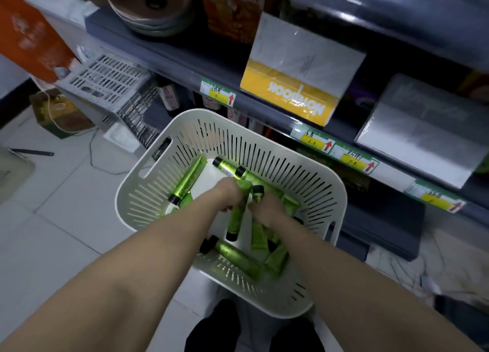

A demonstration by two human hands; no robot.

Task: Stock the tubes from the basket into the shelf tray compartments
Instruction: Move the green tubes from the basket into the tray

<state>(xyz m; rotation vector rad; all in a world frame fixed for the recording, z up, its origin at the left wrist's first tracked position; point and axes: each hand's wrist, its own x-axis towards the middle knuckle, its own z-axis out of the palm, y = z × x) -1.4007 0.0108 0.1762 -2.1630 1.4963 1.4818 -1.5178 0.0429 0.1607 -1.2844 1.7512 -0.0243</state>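
Observation:
A white slotted basket [325,190] sits on the floor below me and holds several green tubes with black caps. Both my hands reach down inside it. My left hand [229,192] is shut on one green tube [236,220] that hangs with its cap pointing down. My right hand [266,208] is closed around another green tube [258,192] just beside it, with the cap sticking up past my fingers. More tubes lie loose, one at the left [186,182], one near the front [235,257]. No shelf tray compartments are visible.
Grey shelves rise behind the basket, with price tags [315,139] on the edge. A yellow notebook pack [296,86] and wrapped pads [423,129] lie on the shelf. A white crate [105,84] stands left. White tile floor [66,219] and my shoes [214,330] below.

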